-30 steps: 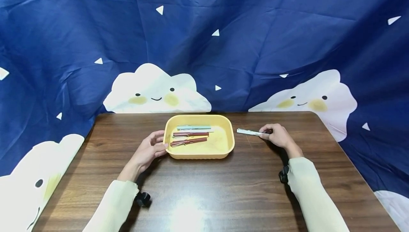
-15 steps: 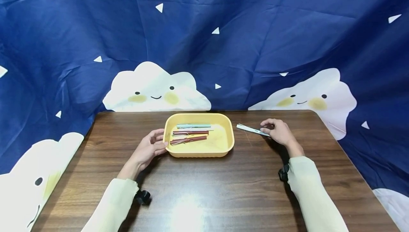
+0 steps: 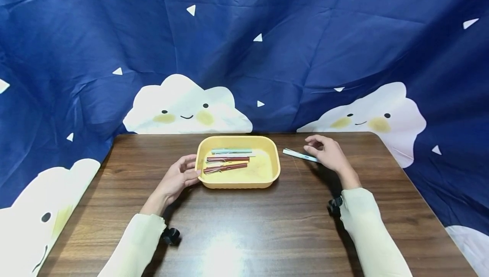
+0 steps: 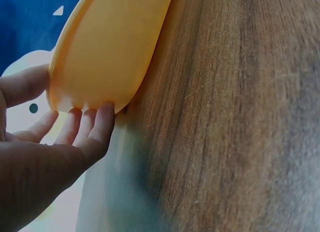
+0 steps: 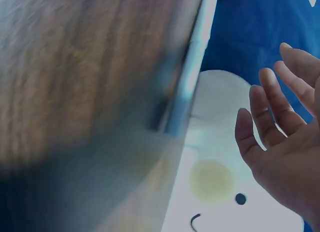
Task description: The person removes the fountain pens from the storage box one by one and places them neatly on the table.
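Observation:
My left hand [image 3: 176, 180] holds the left end of a yellow plastic tray [image 3: 238, 185]. In the left wrist view its thumb reaches the rim and its other fingertips lie against the outer wall. A pale blue capped pen [image 3: 299, 155] lies on the table to the right of the tray. My right hand [image 3: 331, 155] hovers over that pen's right end, fingers loosely bent and nothing held. The right wrist view shows the pen [image 5: 192, 66] apart from the spread fingers. Inside the tray are two dark red pens [image 3: 226, 168] and a light teal pen [image 3: 231, 151], with paler ones between them.
The brown wooden table [image 3: 244, 213] reaches back to a dark blue curtain [image 3: 282, 56] printed with white clouds. Black cameras hang at the left wrist [image 3: 170, 236] and the right wrist [image 3: 335, 206].
My right hand has let go of the pale blue pen, leaving it on the table at a slight slant, and has lifted a little up and left. My left hand stays at the tray.

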A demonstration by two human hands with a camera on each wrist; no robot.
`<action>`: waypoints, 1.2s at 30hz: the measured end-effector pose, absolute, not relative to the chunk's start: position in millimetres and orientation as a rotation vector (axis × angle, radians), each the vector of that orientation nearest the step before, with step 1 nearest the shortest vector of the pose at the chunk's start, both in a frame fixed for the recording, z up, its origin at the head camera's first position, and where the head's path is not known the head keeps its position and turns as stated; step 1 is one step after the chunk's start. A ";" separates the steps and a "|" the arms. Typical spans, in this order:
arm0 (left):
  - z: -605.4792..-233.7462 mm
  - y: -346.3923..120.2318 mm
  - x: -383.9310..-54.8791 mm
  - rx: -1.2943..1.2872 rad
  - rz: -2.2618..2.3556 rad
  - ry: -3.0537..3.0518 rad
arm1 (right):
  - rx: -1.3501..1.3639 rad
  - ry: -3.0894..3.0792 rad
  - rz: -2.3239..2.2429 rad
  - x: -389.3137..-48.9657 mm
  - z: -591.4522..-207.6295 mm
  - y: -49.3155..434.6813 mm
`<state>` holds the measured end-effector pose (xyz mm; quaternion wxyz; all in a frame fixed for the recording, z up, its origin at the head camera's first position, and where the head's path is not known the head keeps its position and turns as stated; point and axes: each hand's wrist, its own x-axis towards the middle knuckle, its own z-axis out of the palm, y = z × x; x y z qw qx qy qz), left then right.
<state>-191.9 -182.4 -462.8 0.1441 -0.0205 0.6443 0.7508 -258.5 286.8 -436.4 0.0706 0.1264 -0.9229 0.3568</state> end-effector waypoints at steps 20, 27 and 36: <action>-465.4 -182.6 -192.5 -0.051 2.172 1.859 | 0.479 -2.728 1.121 -246.9 -410.8 244.1; -463.6 -182.7 -192.7 -0.054 2.172 1.854 | 0.536 -2.662 1.182 -240.6 -407.4 225.1; -464.0 -182.5 -192.1 -0.058 2.160 1.861 | 0.617 -2.626 1.277 -233.3 -407.3 194.3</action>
